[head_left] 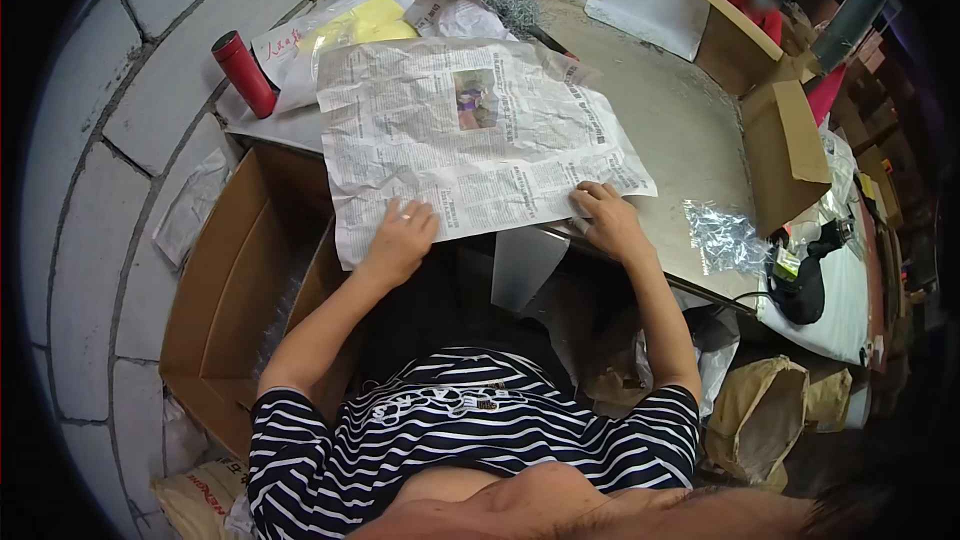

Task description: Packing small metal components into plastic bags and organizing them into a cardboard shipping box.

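A creased sheet of newspaper (410,130) with a colour picture lies spread over the near part of the grey table (660,120), its near edge hanging slightly past the table edge. My left hand (403,235) rests on its near left part, fingers spread and a little blurred. On the near right edge of the sheet is my right hand (608,218), fingers bent and apart on the paper, the thumb beside the edge. No other thing shows in either hand.
A red cylindrical flask (244,75) stands at the far left by papers. Behind the sheet are crumpled paper (455,15) and a grey wiry tangle (508,2). An open cardboard box (215,290) sits at left. Clear plastic (725,235) and a black tape dispenser-like tool (805,275) lie right.
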Tool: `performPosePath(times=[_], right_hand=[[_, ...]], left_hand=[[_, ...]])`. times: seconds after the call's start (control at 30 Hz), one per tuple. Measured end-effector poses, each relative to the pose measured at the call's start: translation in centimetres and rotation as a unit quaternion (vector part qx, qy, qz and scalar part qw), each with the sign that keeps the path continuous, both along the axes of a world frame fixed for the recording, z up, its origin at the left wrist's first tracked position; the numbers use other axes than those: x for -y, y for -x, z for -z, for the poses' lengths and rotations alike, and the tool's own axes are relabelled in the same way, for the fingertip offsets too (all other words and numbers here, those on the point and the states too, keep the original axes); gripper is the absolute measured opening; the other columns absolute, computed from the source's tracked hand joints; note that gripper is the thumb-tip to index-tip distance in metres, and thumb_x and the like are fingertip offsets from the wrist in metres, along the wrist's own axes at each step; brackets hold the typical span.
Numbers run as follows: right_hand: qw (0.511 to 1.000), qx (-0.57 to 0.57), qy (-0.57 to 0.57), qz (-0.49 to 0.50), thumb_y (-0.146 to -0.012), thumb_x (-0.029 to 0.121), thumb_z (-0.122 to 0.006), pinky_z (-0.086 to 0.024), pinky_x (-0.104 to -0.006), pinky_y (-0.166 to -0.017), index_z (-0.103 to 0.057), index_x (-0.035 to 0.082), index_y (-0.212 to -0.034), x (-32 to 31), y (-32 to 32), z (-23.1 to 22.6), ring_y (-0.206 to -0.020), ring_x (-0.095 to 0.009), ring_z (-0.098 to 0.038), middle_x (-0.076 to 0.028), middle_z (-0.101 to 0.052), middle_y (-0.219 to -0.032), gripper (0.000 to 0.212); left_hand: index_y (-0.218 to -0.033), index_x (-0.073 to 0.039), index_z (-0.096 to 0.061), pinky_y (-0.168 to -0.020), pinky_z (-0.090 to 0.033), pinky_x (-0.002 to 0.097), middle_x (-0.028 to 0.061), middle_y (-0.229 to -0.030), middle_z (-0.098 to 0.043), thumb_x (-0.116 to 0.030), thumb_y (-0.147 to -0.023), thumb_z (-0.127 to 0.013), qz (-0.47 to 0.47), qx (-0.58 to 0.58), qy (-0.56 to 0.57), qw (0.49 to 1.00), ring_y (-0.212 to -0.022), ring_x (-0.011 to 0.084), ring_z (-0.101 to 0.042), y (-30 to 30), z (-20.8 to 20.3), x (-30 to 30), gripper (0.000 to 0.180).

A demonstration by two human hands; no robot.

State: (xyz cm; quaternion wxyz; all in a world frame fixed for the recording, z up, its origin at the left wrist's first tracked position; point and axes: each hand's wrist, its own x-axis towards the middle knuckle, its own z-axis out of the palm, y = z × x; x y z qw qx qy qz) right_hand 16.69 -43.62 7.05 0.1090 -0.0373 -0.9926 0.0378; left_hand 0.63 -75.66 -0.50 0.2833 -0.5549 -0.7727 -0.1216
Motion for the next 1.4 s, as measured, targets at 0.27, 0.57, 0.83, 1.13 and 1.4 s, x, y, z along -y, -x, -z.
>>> performPosePath(times=[0.27,0.57,0.83,1.13,1.4], right_hand=[[0.997,-0.030,0.060,0.024,-0.071,-0.002,-0.059,-0.047,-0.0372,-0.094,-0.069,0.005,-0.103,-6.8,0.3,0.2,-0.110,-0.030,-0.056,-0.008,-0.066,-0.116,0.035],[0.913,-0.012,0.388,0.126,-0.082,-0.001,-0.063,-0.046,-0.0247,-0.068,-0.073,-0.002,-0.089,-12.7,1.0,0.4,-0.071,-0.011,-0.058,-0.003,-0.070,-0.081,0.012],[0.957,-0.122,0.199,0.174,-0.081,0.016,-0.072,-0.042,-0.0320,-0.058,-0.065,-0.003,-0.078,-13.0,3.2,4.2,-0.058,-0.013,-0.051,-0.006,-0.064,-0.065,0.020],[0.945,-0.148,0.183,0.227,-0.081,0.015,-0.073,-0.046,-0.0327,-0.063,-0.068,-0.001,-0.086,-11.6,3.3,3.5,-0.062,-0.017,-0.057,-0.012,-0.067,-0.071,0.018],[0.948,-0.134,0.180,0.224,-0.079,0.014,-0.075,-0.045,-0.0322,-0.062,-0.067,0.000,-0.085,-11.1,3.0,3.2,-0.062,-0.017,-0.057,-0.011,-0.065,-0.070,0.018]], left_hand=[[-0.089,-0.006,-0.064,-0.098,-0.042,0.0434,0.0107,-0.097,-0.067,0.000,-0.076,-0.062,-0.062,0.108,-0.081,0.989,-0.101,0.0251,-0.064,1.6,-0.1,11.3,0.014],[-0.085,0.003,-0.068,-0.085,-0.047,0.0310,0.0085,-0.092,-0.070,-0.001,-0.080,-0.069,-0.052,0.468,-0.309,0.826,-0.094,0.0176,-0.062,3.9,2.6,14.2,0.006],[-0.095,0.004,-0.063,-0.085,-0.045,0.0395,0.0131,-0.093,-0.065,-0.010,-0.085,-0.063,-0.236,0.461,-0.215,0.828,-0.092,0.0314,-0.060,4.8,5.8,13.0,0.018],[-0.117,-0.002,-0.055,-0.108,-0.028,0.0534,0.0177,-0.139,-0.044,-0.011,-0.080,-0.066,-0.339,0.165,-0.124,0.918,-0.131,0.0343,-0.041,1.9,2.8,11.6,0.040],[-0.135,-0.004,-0.049,-0.112,-0.025,0.0511,0.0174,-0.146,-0.041,-0.021,-0.083,-0.064,-0.027,-0.011,-0.003,1.000,-0.139,0.0328,-0.036,-3.3,-2.0,-2.7,0.057]])
